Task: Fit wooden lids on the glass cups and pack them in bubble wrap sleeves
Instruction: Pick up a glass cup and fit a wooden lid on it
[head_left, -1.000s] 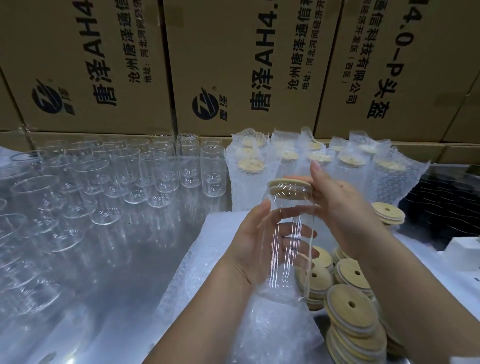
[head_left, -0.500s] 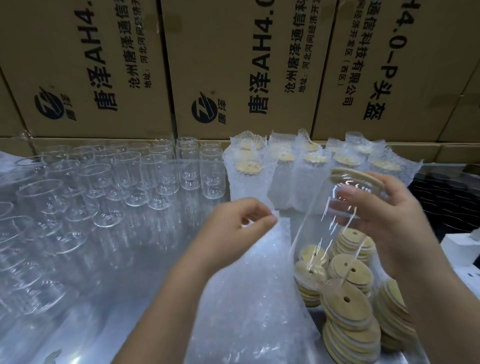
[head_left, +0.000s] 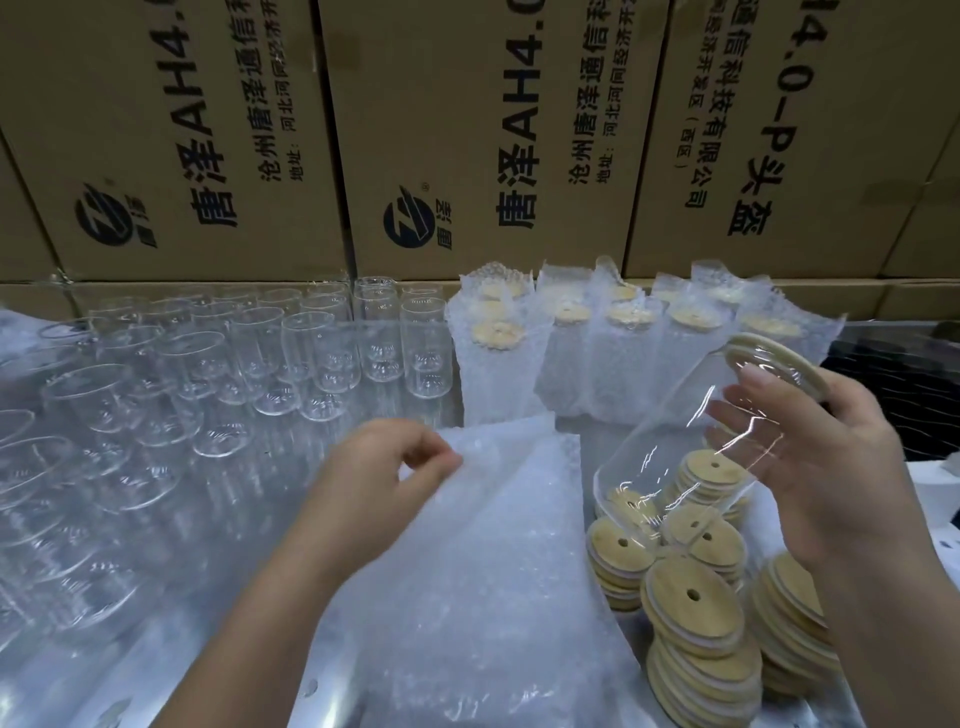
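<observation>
Right hand (head_left: 831, 467) holding tilted lidded glass cup (head_left: 691, 441), left hand (head_left: 384, 467) pinching bubble wrap sleeve (head_left: 493, 545)

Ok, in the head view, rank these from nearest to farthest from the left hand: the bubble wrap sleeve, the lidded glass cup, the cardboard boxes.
1. The bubble wrap sleeve: the left hand pinches its top edge.
2. The lidded glass cup: off to the right, tilted, held by the right hand.
3. The cardboard boxes: stacked along the back, beyond everything else.

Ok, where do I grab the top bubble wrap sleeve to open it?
Probably its far edge, from above, where the left hand pinches it now: the bubble wrap sleeve lies flat, and that raised edge looks like its mouth.
</observation>
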